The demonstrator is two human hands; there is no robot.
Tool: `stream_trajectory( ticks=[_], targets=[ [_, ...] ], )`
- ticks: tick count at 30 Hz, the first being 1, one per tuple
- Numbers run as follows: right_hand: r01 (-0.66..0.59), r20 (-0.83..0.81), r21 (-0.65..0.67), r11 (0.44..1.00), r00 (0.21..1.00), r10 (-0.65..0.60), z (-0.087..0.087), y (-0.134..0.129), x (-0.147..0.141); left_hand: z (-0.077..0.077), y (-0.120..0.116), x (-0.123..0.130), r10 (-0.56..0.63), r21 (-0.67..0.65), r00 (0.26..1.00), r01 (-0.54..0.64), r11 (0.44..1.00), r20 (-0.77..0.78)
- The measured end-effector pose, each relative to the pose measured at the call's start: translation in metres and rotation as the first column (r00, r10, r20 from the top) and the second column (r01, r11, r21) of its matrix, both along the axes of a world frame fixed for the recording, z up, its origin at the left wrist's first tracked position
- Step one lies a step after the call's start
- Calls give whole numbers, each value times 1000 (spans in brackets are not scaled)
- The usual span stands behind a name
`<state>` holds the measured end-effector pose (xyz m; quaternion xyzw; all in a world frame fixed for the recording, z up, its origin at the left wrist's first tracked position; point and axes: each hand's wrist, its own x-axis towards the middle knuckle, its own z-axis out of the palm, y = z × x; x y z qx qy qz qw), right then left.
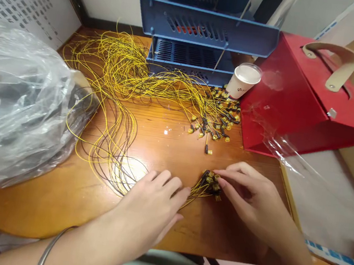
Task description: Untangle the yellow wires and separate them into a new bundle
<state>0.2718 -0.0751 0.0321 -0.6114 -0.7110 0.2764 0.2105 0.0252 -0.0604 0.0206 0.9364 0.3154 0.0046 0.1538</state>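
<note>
A bundle of thin yellow and black wires (114, 141) curves down the left of the wooden table and passes beneath my left hand (159, 200). That hand is curled over the bundle near its end, its fingers closed round the wires. Out past the fingertips the wires finish in a cluster of small black and yellow connectors (211, 183). My right hand (249, 195) comes in from the right, with thumb and forefinger pinching a connector at the cluster's edge. The exact grip of its other fingers is partly hidden.
Behind lies a larger heap of the same wires (121, 63), its loose connectors (217, 125) near a paper cup (243, 81). A blue tiered rack (208, 27) stands at the back. A red box (287, 99) is at right, a plastic-wrapped bag (22, 110) at left.
</note>
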Motion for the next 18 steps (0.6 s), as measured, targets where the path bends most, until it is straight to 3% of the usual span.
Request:
stream_trajectory(
  ticks=[8,13,18],
  targets=[
    [54,20,59,997,998,-55,-8,0,1,13,10,-3,34,26,999,-34,999,28],
    [121,33,89,989,992,-125,-9,3,3,28,49,-2,115,178,990,-100,979,-80],
    [180,-9,111,977,984,-180,2,6,-9,31,93,16,218,187,966,-191,964,-138]
  ],
)
